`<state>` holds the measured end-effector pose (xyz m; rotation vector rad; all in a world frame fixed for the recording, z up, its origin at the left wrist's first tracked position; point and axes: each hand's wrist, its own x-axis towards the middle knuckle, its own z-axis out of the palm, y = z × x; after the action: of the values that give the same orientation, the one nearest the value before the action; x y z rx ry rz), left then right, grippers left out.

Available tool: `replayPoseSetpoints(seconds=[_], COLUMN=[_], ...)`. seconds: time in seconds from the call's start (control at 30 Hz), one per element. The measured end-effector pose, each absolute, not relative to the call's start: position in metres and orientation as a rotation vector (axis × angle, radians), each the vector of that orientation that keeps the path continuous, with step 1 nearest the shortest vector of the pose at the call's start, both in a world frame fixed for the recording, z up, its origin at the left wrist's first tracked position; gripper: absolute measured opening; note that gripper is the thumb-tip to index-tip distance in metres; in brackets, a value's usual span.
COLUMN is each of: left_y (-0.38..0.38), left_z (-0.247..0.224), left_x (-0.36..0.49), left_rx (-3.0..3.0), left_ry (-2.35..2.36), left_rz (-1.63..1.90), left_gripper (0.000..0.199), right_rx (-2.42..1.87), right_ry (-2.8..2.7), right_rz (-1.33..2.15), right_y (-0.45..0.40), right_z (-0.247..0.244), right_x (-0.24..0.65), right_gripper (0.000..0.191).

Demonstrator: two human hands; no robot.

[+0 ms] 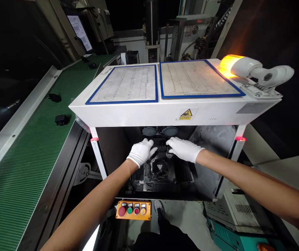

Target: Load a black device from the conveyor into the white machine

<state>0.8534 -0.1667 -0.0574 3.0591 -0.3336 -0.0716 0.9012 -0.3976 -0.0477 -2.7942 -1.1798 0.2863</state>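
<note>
Both my hands wear white gloves and reach into the open front of a white machine [133, 116]. My left hand [141, 152] has its thumb and fingers apart, with nothing between them, over the dark mechanism. Opposite it, my right hand [182, 149] has its fingers curled round a small black part [169, 150], just below the round discs. Two grey discs, one on the left [149, 131] and one on the right [170, 131], sit at the back of the opening. Below the hands lies a dark fixture [160, 168] with a triangular label.
A green conveyor [16, 146] on the left carries small black items, one being a black adapter [61, 120]. An orange button box [133, 210] hangs below the opening. A lit amber lamp [231, 65] stands at the top right. Light-curtain posts flank the opening.
</note>
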Motion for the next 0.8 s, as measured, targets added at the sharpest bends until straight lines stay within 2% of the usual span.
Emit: replayPoseSetpoints(seconds=[0.3,0.5,0.67,0.8], left_y=[-0.184,-0.187,-0.185,-0.184], left_z=[-0.069,-0.080,-0.093,-0.093], left_x=[0.855,0.854,0.856,0.856], left_rx=[3.023,2.984,2.924,2.842], left_ry=[-0.057,-0.007,-0.005,0.002], left_rz=[0.088,0.142,0.160,0.168], left_gripper=[0.040,0.038,0.037,0.034], right_rx=[-2.868,-2.917,-2.954,-2.977], right_ry=[-1.268,-1.184,-1.125,-1.036], right_rz=[0.396,0.293,0.203,0.101], right_y=[-0.387,-0.387,-0.385,-0.379], right_z=[-0.043,-0.059,-0.070,-0.074], right_x=[0.904,0.898,0.892,0.885], right_gripper=[0.026,0.037,0.030,0.037])
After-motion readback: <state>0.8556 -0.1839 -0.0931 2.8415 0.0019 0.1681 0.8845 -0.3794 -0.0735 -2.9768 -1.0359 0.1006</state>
